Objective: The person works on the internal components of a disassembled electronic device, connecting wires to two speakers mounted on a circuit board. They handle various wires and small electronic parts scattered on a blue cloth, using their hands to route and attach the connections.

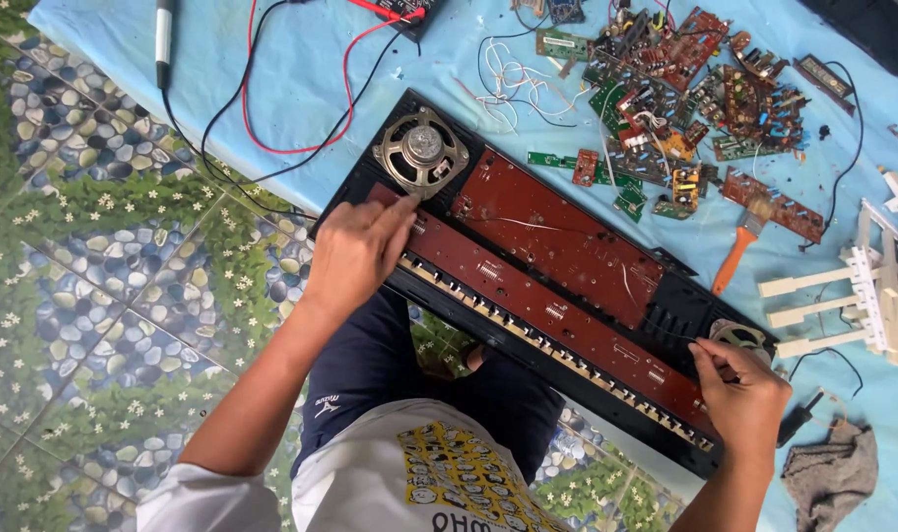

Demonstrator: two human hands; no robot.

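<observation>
Gripping both ends of the opened keyboard (557,286), head view. Left hand (355,251) fingers pressed together, pinching the red circuit board (557,232) edge just below the round speaker (421,151). Right hand (742,394) curled, pinching at the far end beside the smaller speaker (739,333). Keyboard lies across the lap, on blue cloth (301,89). Loose boards (685,89) beyond the right hand. Judged step: freeing or seating the board; next move needs an even lift at both ends.
</observation>
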